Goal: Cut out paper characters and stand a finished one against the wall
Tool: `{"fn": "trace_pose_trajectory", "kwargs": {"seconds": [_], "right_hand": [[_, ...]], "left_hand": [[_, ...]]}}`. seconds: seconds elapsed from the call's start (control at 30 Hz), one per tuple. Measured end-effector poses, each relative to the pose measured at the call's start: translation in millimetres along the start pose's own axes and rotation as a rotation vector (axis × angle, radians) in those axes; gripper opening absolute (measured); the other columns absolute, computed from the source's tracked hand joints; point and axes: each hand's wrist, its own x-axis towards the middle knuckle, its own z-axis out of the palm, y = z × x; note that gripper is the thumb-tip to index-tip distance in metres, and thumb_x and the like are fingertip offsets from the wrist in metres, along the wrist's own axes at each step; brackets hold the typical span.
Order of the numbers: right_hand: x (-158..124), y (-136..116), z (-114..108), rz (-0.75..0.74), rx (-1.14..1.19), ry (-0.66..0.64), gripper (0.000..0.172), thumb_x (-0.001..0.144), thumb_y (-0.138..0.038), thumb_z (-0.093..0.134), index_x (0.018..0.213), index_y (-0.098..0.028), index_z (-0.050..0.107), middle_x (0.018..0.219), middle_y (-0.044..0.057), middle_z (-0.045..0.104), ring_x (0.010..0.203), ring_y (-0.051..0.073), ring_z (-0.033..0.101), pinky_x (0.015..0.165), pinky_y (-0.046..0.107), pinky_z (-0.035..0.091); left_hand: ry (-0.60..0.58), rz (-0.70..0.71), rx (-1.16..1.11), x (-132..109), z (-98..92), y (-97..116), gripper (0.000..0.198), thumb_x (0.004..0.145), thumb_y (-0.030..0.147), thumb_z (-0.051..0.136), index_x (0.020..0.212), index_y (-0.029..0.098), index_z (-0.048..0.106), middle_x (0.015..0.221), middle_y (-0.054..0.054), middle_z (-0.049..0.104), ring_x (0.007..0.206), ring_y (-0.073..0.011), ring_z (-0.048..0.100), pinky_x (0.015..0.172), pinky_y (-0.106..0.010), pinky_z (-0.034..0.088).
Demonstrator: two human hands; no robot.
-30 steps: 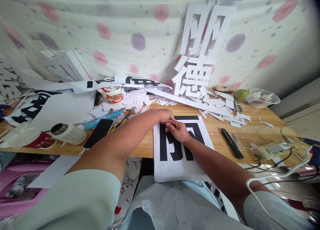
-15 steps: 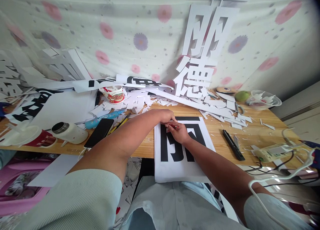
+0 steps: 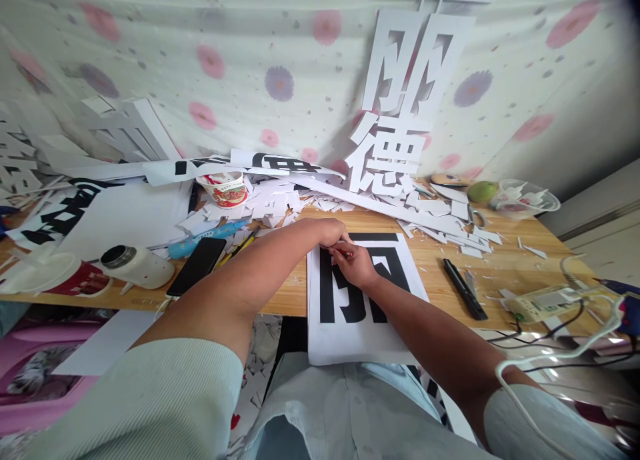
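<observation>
A white sheet [image 3: 360,345] printed with a large black character lies at the table's front edge and hangs over it. At the sheet's upper left, my right hand [image 3: 356,265] is closed in a pinch round a thin tool with red on it [image 3: 349,254]; its tip is hidden. Right beside it, my left hand [image 3: 333,232] bends down over the sheet's top left corner with its fingers curled. Its fingertips are mostly out of sight, and I cannot make out what they hold. Part of the printed character is covered by my right hand and forearm.
White cut-out characters [image 3: 385,150] lean on the flowered curtain above paper scraps [image 3: 450,230]. Rightward lie a black cutter [image 3: 464,290] and a power strip [image 3: 543,303] with cables. Leftward are a phone [image 3: 197,267], a bottle [image 3: 140,267] and a paper bowl [image 3: 230,190].
The whole view has shifted very slightly to the left. Both hands stay at the same spot on the sheet, with the red tool still in my right hand.
</observation>
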Motion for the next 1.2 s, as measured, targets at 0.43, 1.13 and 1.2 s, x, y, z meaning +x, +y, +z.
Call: {"fn": "trace_pose_trajectory", "kwargs": {"seconds": [0.43,1.13,1.2], "right_hand": [[-1,4,-20,0.174,0.085,0.014,0.028,0.098,-0.05,0.071,0.099,-0.025,0.082,0.085,0.006,0.084,0.075,0.03,0.085,0.065,0.035,0.063],[-1,-4,-66,0.328,0.082,0.093,0.018,0.094,-0.038,0.072,0.087,-0.022,0.078,0.089,0.006,0.085,0.074,0.024,0.083,0.066,0.029,0.06],[0,-2,-67,0.339,0.075,0.102,0.017,0.093,-0.037,0.072,0.087,-0.022,0.077,0.088,0.006,0.084,0.075,0.024,0.083,0.065,0.028,0.059]], "left_hand": [[0.037,-0.009,0.107,-9,-3.8,13,0.044,0.09,0.023,0.075,0.13,0.037,0.087,0.1,-0.001,0.082,0.08,-0.019,0.065,0.076,-0.029,0.045],[0.043,-0.06,0.099,-10,-3.8,15,0.059,0.097,0.016,0.064,0.147,0.046,0.075,0.108,-0.004,0.081,0.083,-0.019,0.065,0.086,-0.031,0.048],[0.055,-0.055,0.076,-11,-3.7,16,0.061,0.097,0.013,0.063,0.147,0.046,0.076,0.111,-0.004,0.081,0.083,-0.0186,0.065,0.087,-0.031,0.048]]}}
